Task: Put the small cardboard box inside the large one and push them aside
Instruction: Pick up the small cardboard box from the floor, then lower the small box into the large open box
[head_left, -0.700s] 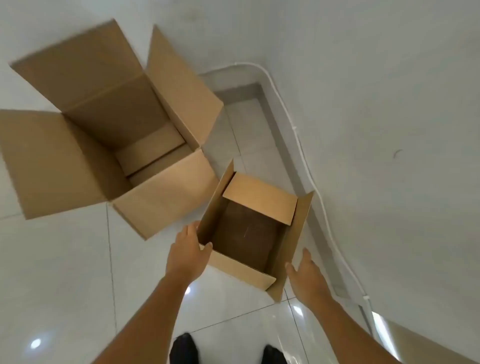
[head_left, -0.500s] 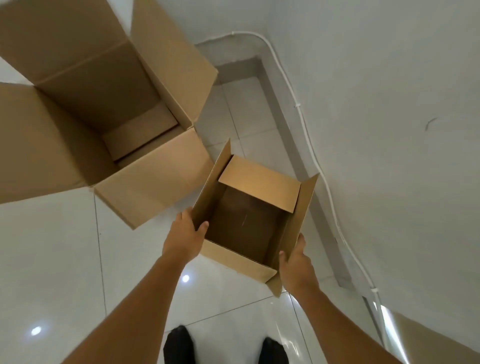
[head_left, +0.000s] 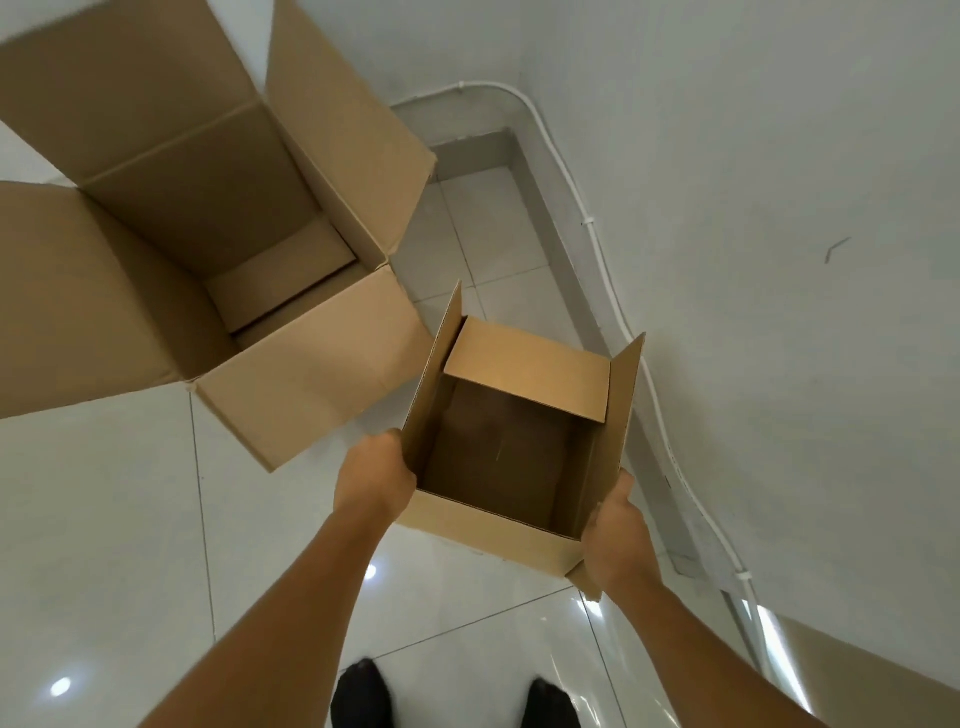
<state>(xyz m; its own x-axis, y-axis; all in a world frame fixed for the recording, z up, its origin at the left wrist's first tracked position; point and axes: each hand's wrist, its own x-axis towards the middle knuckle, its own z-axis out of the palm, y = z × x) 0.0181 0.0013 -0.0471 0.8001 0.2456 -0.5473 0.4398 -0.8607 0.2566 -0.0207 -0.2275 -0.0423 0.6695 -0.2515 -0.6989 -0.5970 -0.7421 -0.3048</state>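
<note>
The small cardboard box is open at the top, flaps standing up, its inside empty and dark. My left hand grips its left wall and my right hand grips its right near corner. Whether the box rests on the floor or is lifted I cannot tell. The large cardboard box stands open on the tiled floor to the upper left, flaps spread wide, with nothing inside. The two boxes are close but apart.
A white wall runs along the right with a white cable conduit near its base. A grey skirting strip follows the floor edge. My two black shoes stand on the glossy white tiles below.
Both hands moved in from beside the small box and closed on its two sides. The view has shifted, so the boxes sit nearer and larger in the frame.
</note>
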